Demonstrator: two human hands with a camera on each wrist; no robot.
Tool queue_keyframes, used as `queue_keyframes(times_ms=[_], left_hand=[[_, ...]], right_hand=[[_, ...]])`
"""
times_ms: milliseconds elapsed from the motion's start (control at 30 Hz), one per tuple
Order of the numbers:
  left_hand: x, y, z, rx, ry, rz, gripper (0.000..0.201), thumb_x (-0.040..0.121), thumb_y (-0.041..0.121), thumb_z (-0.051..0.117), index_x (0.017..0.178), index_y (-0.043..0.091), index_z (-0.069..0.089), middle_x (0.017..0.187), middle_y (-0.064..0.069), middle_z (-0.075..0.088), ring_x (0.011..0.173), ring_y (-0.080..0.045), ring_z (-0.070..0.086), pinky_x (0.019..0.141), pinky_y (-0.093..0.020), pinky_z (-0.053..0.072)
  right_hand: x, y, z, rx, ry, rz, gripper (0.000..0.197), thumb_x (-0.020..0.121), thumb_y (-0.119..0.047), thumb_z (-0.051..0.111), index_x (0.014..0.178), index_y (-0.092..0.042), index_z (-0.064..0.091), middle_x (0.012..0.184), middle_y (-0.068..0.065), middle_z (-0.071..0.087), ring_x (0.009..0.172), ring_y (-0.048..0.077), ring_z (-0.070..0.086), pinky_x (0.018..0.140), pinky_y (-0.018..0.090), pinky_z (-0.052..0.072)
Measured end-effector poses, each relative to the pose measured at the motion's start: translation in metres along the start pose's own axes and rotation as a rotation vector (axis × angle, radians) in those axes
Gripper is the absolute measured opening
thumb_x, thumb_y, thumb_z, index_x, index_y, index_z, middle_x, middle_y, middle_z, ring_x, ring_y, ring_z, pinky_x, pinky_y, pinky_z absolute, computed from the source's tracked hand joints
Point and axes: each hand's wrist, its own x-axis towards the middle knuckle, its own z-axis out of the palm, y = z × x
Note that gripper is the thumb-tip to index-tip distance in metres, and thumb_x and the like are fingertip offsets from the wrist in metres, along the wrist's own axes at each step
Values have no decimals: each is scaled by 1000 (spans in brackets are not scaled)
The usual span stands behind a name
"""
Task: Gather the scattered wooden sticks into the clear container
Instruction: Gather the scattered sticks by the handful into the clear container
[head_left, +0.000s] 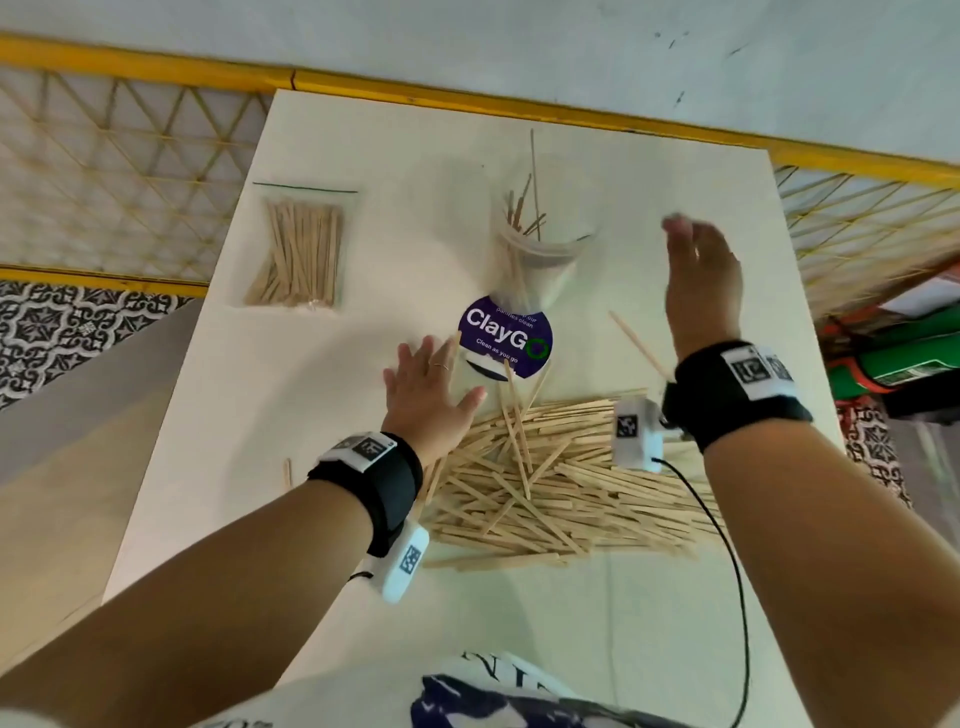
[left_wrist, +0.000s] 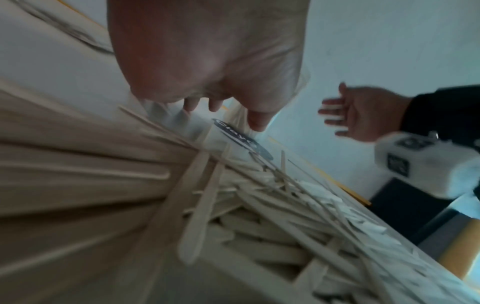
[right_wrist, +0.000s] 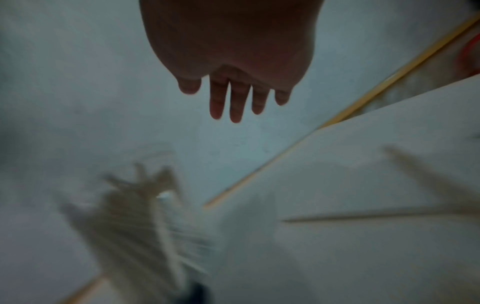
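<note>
A few sticks are standing in the clear container (head_left: 537, 260), the near pile (head_left: 561, 483) is waiting, and both hands, left (head_left: 428, 387) and right (head_left: 701, 291), are hovering spread and empty.

the container (right_wrist: 140, 205) is smeared to a blur in the right wrist view; the right hand's fingertips (head_left: 675, 224) are blurred.

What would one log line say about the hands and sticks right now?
left hand: open, by cup | right hand: open, raised | cup: few sticks inside | stick pile: on table
</note>
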Motion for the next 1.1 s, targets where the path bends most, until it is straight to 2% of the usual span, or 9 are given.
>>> queue_keyframes(times_ms=[167, 367, 433, 533, 667, 733, 867, 1000, 1100], left_hand=[[-14, 15, 19, 129, -70, 114, 76, 94, 56, 32, 152, 18, 1, 161, -6, -7, 146, -29, -16, 117, -48, -9], [-54, 34, 24, -1, -272, 242, 72, 97, 49, 34, 151, 25, -6, 161, -5, -8, 145, -24, -20, 113, -38, -16], [-65, 17, 15, 49, -153, 218, 70, 96, 52, 33, 151, 25, -1, 161, -4, -4, 145, -26, -18, 112, -42, -16], [-82, -35, -1, 170, 165, -120, 73, 93, 55, 36, 151, 21, 9, 161, -9, 0, 145, -35, -14, 111, -55, -13], [-113, -80, -9, 52, 152, -652, 78, 93, 58, 32, 152, 19, -1, 160, -12, -9, 145, -36, -13, 111, -65, -5], [-118, -80, 2, -21, 177, -602, 77, 94, 54, 35, 152, 17, 0, 161, -10, -7, 145, -35, -12, 112, -63, -4], [-111, -53, 28, 10, 170, -304, 74, 96, 48, 34, 152, 13, 0, 161, -8, -3, 146, -35, -10, 114, -57, -6], [-104, -21, 43, -17, 74, -72, 73, 94, 56, 25, 152, 19, 1, 161, -5, -1, 146, -30, -13, 114, -52, -11], [-106, -13, 40, 3, 19, 25, 76, 90, 67, 18, 151, 27, -3, 161, -5, -4, 145, -31, -16, 112, -56, -14]], right_hand=[[-43, 87, -6, -415, -505, 244, 57, 103, -40, 25, 148, -6, 26, 158, 17, 20, 146, 36, 17, 118, 54, 14], [-134, 62, 17, -406, -818, -54, 59, 102, -41, 32, 153, -17, 14, 162, 0, 1, 147, 11, -13, 120, 37, -9], [-140, 63, 2, -385, -814, -86, 63, 101, -43, 36, 153, -18, 13, 160, -5, 2, 142, 7, -18, 117, 33, -11], [-126, 89, -30, -473, -581, 9, 67, 97, -53, 35, 154, -24, 13, 163, -3, -3, 148, 25, -17, 118, 47, -7], [-93, 134, -58, -517, -372, 392, 64, 96, -54, 22, 153, -26, 14, 163, 7, -5, 148, 38, -11, 114, 64, -3], [-87, 142, -51, -539, -435, 380, 61, 96, -51, 20, 152, -25, 16, 163, 7, -5, 148, 38, -10, 113, 63, -5], [-110, 121, -9, -579, -605, 36, 56, 100, -29, 43, 150, -18, 21, 163, 13, -2, 148, 38, -10, 117, 59, -6], [-150, 96, 12, -415, -726, -69, 58, 102, -47, 27, 154, -28, 8, 163, 3, -7, 147, 30, -20, 116, 47, -17], [-162, 92, -11, -274, -672, -58, 64, 98, -53, 32, 153, -29, 10, 163, -3, -4, 148, 23, -19, 121, 48, -7]])
